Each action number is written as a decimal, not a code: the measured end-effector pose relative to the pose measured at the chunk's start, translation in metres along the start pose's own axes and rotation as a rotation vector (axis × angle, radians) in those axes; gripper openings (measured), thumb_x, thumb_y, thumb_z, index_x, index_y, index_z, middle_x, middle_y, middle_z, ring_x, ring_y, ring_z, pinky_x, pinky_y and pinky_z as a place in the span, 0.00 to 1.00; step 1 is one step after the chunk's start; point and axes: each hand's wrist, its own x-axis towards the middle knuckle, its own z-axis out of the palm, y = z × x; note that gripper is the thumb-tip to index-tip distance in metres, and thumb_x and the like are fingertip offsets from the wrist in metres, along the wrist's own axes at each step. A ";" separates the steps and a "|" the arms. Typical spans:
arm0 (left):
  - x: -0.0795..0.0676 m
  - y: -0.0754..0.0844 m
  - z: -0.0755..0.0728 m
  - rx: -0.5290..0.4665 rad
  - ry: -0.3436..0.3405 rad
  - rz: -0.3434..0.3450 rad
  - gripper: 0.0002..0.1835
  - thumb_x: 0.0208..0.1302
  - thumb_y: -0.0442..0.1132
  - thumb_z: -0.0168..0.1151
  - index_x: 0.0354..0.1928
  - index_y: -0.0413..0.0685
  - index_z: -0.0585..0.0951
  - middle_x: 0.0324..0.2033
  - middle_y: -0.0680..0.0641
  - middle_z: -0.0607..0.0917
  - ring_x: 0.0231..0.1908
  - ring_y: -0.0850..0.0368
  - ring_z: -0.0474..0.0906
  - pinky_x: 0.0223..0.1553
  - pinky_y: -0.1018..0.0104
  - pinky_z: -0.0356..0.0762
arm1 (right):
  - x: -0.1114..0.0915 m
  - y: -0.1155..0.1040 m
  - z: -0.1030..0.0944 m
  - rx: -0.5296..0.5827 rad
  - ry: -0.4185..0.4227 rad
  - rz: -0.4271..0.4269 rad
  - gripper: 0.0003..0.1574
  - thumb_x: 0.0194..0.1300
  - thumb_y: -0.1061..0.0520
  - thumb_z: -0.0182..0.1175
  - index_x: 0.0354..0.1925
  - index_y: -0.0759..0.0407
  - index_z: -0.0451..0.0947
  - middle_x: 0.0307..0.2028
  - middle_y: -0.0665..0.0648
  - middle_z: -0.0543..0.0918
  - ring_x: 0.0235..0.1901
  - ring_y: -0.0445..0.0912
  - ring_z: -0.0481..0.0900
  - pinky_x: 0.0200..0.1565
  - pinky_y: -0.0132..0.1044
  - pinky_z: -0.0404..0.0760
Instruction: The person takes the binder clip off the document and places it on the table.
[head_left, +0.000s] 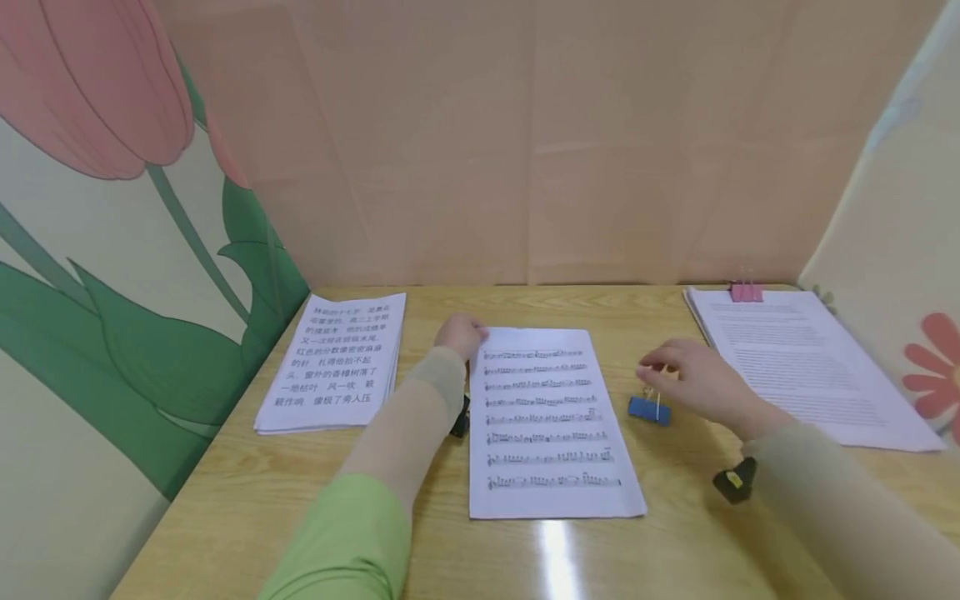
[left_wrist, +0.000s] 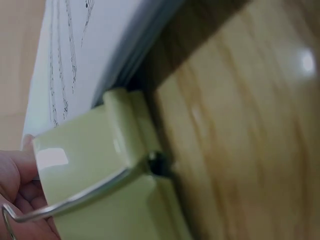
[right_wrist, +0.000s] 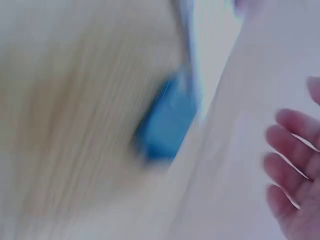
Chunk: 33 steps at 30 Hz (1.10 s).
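Note:
A stack of sheet music [head_left: 547,425] lies on the wooden table between the two arms. My left hand [head_left: 459,335] pinches its far left corner. In the left wrist view a pale yellow-green binder clip [left_wrist: 85,150] with a wire handle is right by the stack's edge, partly covering the left fingers [left_wrist: 15,170]; the left arm hides it from the head camera. My right hand [head_left: 693,383] hovers by a blue binder clip [head_left: 649,410], its fingers loosely bent. In the right wrist view the blurred blue clip and the fingers [right_wrist: 290,145] are apart.
A stack of large-print text pages [head_left: 337,362] lies at the left. At the far right is another stack of printed pages [head_left: 795,367] with a pink binder clip [head_left: 746,292] on its top edge. A beige panel [head_left: 525,167] stands behind the table [head_left: 420,542].

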 end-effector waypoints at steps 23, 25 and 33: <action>-0.022 0.013 -0.012 0.222 -0.027 0.129 0.35 0.65 0.49 0.61 0.70 0.44 0.63 0.67 0.42 0.67 0.68 0.44 0.60 0.68 0.50 0.55 | -0.052 -0.103 0.055 -0.459 -0.186 -0.644 0.10 0.55 0.48 0.67 0.31 0.48 0.76 0.21 0.42 0.68 0.19 0.37 0.60 0.26 0.31 0.65; -0.039 0.019 -0.014 0.332 -0.057 0.237 0.33 0.66 0.52 0.60 0.68 0.46 0.66 0.67 0.43 0.67 0.68 0.45 0.58 0.69 0.50 0.53 | -0.052 -0.101 0.056 -0.461 -0.180 -0.648 0.10 0.54 0.48 0.67 0.31 0.48 0.76 0.21 0.42 0.68 0.19 0.37 0.61 0.27 0.31 0.65; -0.146 0.017 0.002 0.701 -0.432 0.763 0.32 0.61 0.61 0.60 0.64 0.57 0.72 0.64 0.54 0.72 0.66 0.54 0.63 0.68 0.57 0.57 | -0.061 -0.087 0.062 -0.381 -0.113 -0.694 0.13 0.60 0.49 0.65 0.44 0.49 0.81 0.33 0.47 0.82 0.26 0.40 0.74 0.29 0.34 0.75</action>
